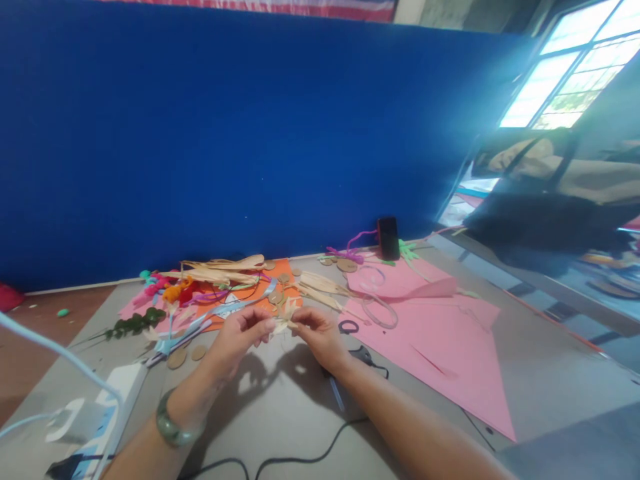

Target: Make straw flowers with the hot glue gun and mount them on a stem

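Observation:
My left hand (249,331) and my right hand (316,331) meet over the near-middle of the table. Between their fingertips is a small pale straw-coloured strip piece (285,321), like raffia, with loose ends sticking up and down. Both hands pinch it, one from each side. A green bangle (171,419) circles my left wrist. Partly behind my right forearm lies a black corded tool (363,355), perhaps a glue gun. A black ring-shaped handle (349,327) shows beside my right hand. Wooden discs (177,358) lie left of my left hand.
Raffia bundles (220,272) and an orange sheet (280,269) lie behind my hands. Pink sheets (465,340) cover the right side, with a phone (389,238) upright at the back. A white power strip (117,407) and black cable (310,460) are near. A blue panel (250,133) stands behind.

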Demonstrator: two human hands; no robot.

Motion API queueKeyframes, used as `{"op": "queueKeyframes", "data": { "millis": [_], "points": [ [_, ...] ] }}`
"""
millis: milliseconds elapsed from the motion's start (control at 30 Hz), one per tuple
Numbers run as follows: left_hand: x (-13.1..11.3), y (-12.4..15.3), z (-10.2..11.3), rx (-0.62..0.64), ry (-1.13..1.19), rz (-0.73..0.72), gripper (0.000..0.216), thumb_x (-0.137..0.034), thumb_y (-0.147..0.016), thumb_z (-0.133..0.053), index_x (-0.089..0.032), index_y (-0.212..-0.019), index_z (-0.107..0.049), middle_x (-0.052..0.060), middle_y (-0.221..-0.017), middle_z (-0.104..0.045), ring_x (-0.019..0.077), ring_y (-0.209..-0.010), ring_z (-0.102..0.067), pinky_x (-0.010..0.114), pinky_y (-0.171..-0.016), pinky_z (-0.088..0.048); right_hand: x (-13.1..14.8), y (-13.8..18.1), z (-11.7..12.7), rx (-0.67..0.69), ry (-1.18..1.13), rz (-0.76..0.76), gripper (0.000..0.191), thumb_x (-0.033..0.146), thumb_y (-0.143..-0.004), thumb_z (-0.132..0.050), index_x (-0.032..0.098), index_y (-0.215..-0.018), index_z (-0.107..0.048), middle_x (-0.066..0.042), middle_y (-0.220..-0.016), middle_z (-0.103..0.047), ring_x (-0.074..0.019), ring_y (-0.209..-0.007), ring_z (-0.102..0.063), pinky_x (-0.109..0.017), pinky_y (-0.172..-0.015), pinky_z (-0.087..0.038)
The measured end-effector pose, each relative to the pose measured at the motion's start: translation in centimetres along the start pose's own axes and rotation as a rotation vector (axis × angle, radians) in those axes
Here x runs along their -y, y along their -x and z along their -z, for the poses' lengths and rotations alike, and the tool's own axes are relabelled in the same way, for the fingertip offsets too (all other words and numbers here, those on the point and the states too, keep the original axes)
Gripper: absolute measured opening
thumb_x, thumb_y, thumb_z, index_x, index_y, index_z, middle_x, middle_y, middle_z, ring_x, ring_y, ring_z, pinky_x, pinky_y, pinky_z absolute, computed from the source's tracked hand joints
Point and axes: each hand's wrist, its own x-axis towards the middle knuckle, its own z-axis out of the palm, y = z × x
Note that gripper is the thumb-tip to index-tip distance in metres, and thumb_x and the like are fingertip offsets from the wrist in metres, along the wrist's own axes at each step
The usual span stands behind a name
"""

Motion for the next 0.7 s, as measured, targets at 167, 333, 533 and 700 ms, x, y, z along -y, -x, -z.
{"op": "queueKeyframes", "data": {
  "millis": [167, 333, 533, 700],
  "points": [
    [0.4, 0.0, -0.3, -0.016, 0.015, 0.023, 0.029, -0.037, -0.072, -0.073, -0.015, -0.060, -0.057, -0.003, -0.051, -0.052, 0.0076, -0.049, -0.042, 0.021, -0.050, -0.031, 0.0, 0.1, 0.0, 0.037, 0.022, 0.016, 0.004, 0.018, -0.068, -0.072, 0.019, -0.070, -0.068, 0.000, -0.066, -0.064, -0.0124, -0.059, -0.058, -0.025, -0.056, -0.050],
    [1.0, -0.1, -0.7, -0.025, 0.184, 0.129, 0.031, -0.039, -0.071, -0.073, -0.016, -0.063, -0.055, -0.005, -0.052, -0.050, 0.0066, -0.047, -0.042, 0.021, -0.048, -0.028, -0.1, 0.0, 0.0, -0.022, 0.064, 0.073, 0.003, 0.017, -0.069, -0.069, 0.019, -0.069, -0.067, 0.001, -0.064, -0.063, -0.0124, -0.059, -0.057, -0.026, -0.058, -0.049],
    [1.1, 0.4, -1.3, 0.026, 0.215, 0.173, 0.030, -0.034, -0.070, -0.075, -0.015, -0.060, -0.054, -0.003, -0.051, -0.053, 0.0063, -0.046, -0.042, 0.020, -0.048, -0.030, -0.1, -0.1, 0.1, -0.092, 0.140, 0.155, 0.006, 0.019, -0.071, -0.069, 0.018, -0.068, -0.064, 0.001, -0.063, -0.062, -0.0124, -0.059, -0.056, -0.026, -0.060, -0.048],
    [1.6, 1.0, -2.3, 0.075, 0.281, 0.256, 0.023, -0.031, -0.072, -0.073, -0.015, -0.066, -0.057, -0.002, -0.055, -0.056, 0.0069, -0.048, -0.047, 0.019, -0.048, -0.032, 0.0, 0.3, -0.1, -0.138, 0.247, 0.257, 0.005, 0.016, -0.072, -0.067, 0.019, -0.070, -0.064, -0.001, -0.068, -0.064, -0.0144, -0.065, -0.058, -0.027, -0.063, -0.048]
  ]
}}
